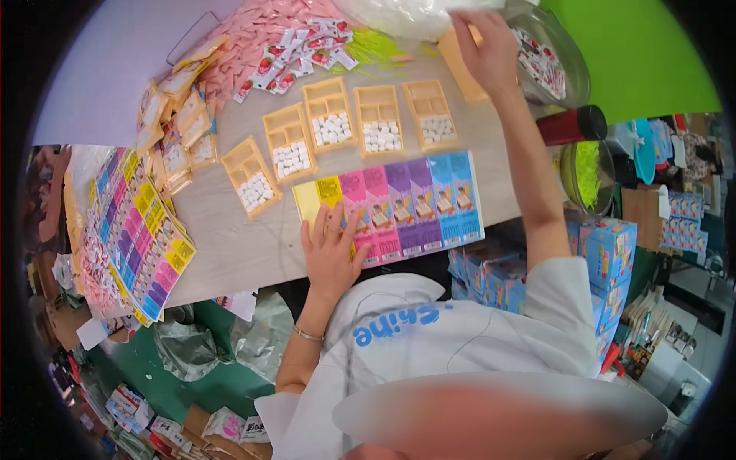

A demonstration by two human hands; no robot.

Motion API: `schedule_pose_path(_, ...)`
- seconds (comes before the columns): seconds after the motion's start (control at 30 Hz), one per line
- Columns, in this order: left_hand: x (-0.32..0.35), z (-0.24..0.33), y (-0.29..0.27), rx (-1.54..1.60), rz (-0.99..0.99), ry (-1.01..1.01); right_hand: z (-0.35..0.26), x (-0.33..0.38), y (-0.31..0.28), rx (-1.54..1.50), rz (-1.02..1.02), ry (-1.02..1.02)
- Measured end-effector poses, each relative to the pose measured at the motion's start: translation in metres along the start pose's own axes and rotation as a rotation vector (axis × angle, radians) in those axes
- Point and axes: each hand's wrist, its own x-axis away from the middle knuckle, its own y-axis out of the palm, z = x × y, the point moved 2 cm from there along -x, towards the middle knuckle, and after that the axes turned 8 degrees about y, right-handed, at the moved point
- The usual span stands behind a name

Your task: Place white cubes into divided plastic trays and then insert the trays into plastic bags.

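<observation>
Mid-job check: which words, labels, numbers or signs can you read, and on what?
I'm not copying wording; print stands on:
White shirt: large blue lettering, upside down, legible.
Coloured sheet under the left hand: print too small.
Colourful sheets at left: too small.
Strawberry sachets: too small.
Blue boxes: blurred.

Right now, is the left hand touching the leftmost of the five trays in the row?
Apart. The head view plainly shows a strip of tabletop between the left hand and the leftmost tray.

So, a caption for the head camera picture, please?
Left hand on a colourful sheet; right hand out beyond five trays of white pieces.
</observation>
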Motion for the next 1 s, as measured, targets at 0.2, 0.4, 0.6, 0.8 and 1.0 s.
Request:
schedule_pose_path(0.2,-0.011,0.000,0.002,0.058,-0.020,-0.004,0.116,-0.121,0.174,0.424,-0.461,0.177)
schedule_pose_path(0.4,-0.010,-0.004,0.005,0.073,-0.030,-0.056,0.130,-0.136,0.230,0.602,-0.701,0.134)
schedule_pose_path(0.6,-0.012,-0.004,0.008,0.077,-0.020,-0.018,0.164,-0.122,0.243,0.640,-0.670,0.172)
schedule_pose_path(0.8,-0.006,-0.004,0.003,0.060,-0.023,-0.033,0.097,-0.148,0.188,0.369,-0.414,0.309)
schedule_pose_path(1.0,-0.015,0.000,0.003,0.064,-0.010,0.017,0.170,-0.124,0.196,0.454,-0.508,0.089)
